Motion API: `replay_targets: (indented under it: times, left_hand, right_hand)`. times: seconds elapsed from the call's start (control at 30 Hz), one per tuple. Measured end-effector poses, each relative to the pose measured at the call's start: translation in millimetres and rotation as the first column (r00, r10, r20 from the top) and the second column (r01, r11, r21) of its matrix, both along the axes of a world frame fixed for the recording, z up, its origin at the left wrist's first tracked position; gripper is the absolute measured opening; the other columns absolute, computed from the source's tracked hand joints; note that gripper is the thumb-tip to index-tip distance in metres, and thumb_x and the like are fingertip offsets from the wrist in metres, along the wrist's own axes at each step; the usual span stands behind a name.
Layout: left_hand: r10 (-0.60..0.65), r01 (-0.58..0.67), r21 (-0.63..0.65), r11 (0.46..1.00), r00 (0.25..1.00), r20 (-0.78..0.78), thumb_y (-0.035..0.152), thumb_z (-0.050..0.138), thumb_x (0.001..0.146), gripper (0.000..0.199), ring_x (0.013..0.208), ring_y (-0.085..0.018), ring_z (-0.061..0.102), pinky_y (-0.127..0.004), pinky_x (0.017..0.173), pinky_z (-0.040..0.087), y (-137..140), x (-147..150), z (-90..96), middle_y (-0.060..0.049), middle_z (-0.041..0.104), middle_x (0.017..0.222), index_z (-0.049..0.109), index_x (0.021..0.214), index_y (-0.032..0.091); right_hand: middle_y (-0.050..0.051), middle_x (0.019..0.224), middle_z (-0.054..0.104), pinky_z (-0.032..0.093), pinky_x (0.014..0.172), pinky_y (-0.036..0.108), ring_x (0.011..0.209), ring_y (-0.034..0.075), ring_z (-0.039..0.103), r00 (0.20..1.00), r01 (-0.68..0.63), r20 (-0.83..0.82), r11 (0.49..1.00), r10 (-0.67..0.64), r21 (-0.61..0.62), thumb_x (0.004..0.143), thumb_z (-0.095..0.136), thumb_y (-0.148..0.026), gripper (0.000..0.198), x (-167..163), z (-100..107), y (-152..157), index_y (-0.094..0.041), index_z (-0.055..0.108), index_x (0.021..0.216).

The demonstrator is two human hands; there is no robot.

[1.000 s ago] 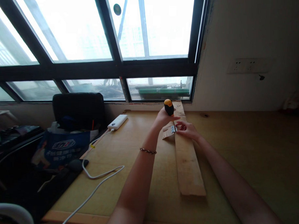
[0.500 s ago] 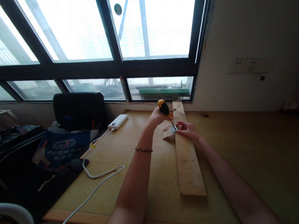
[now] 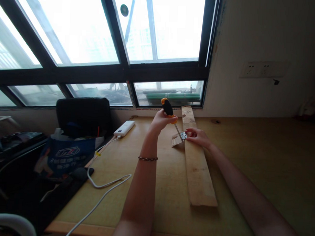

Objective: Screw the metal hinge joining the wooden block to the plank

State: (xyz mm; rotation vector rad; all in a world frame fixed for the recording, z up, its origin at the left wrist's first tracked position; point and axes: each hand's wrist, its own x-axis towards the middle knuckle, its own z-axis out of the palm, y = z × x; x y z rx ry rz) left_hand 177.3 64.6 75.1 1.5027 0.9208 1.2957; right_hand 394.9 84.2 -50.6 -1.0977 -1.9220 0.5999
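Note:
A screwdriver (image 3: pixel 167 107) with a black and yellow handle is gripped in my left hand (image 3: pixel 161 121). Its shaft slants down to the right, and the tip is at or near a small metal hinge (image 3: pixel 183 135). The hinge lies at the left edge of a long wooden board (image 3: pixel 198 171), beside a small piece of wood (image 3: pixel 176 140) that sticks out to the left. My right hand (image 3: pixel 198 137) rests on the board, thumb and fingers pinched at the hinge's right side. Whether the tip touches a screw is too small to tell.
On the wooden table (image 3: pixel 113 206), a white power bank (image 3: pixel 124 128) with a white cable (image 3: pixel 106 185) lies to the left. A black chair (image 3: pixel 82 112) and a blue bag (image 3: pixel 65 156) stand beyond the table's left edge. A window (image 3: pixel 163 28) and wall are behind.
My left hand has shifted left and slightly up, tilting the screwdriver further left. More of its shaft shows. My right hand, the hinge and the board have stayed in place.

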Motion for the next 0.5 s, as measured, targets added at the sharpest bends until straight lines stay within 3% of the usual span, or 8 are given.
replay_targets:
  times: [0.13, 0.23, 0.33, 0.5]
  left_hand:
    - [0.020, -0.021, -0.004, 1.000, 0.994, -0.104, 0.025, 0.076, 0.051, 0.036, 0.062, -0.013, 0.059, -0.026, 0.059, 0.047, 0.5, -1.7, 0.5, -0.004, 0.062, 0.069, 0.055, 0.077, 0.011]
    - [-0.013, 0.013, -0.002, 1.000, 0.958, -0.288, 0.029, 0.075, 0.053, 0.033, 0.056, -0.013, 0.058, -0.024, 0.053, 0.045, 1.1, -3.6, -1.4, -0.003, 0.061, 0.065, 0.059, 0.076, 0.011]
    - [-0.035, 0.064, 0.040, 0.997, 0.864, -0.502, 0.034, 0.072, 0.056, 0.031, 0.050, -0.013, 0.056, -0.022, 0.047, 0.040, -2.2, -3.8, -2.0, -0.002, 0.061, 0.058, 0.064, 0.077, 0.013]
    - [0.105, 0.122, 0.268, 0.955, 0.710, -0.696, 0.036, 0.074, 0.051, 0.042, 0.049, -0.013, 0.054, -0.022, 0.050, 0.036, -15.8, 6.9, 5.3, 0.001, 0.063, 0.061, 0.068, 0.091, 0.023]
  right_hand:
    - [0.004, 0.094, 0.067, 0.049, 0.061, 0.025, 0.063, 0.011, 0.057, 1.000, 0.002, -0.001, 1.000, -0.002, -0.006, 0.063, 0.070, -0.036, 0.048, 0.7, 1.0, -1.3, -0.020, 0.059, 0.107]
    - [0.004, 0.094, 0.067, 0.048, 0.061, 0.025, 0.063, 0.011, 0.057, 1.000, 0.003, -0.008, 1.000, -0.003, -0.016, 0.061, 0.070, -0.037, 0.051, 0.3, 2.4, -3.1, -0.021, 0.059, 0.107]
    - [0.004, 0.097, 0.066, 0.049, 0.062, 0.025, 0.064, 0.011, 0.057, 0.999, 0.003, -0.036, 1.000, -0.004, -0.021, 0.060, 0.071, -0.038, 0.050, -0.8, 3.5, -2.9, -0.021, 0.059, 0.106]
    - [0.007, 0.098, 0.065, 0.051, 0.063, 0.027, 0.069, 0.013, 0.060, 0.971, -0.004, -0.238, 0.993, -0.025, -0.119, 0.061, 0.070, -0.038, 0.045, 1.0, 9.8, -4.4, -0.019, 0.059, 0.101]
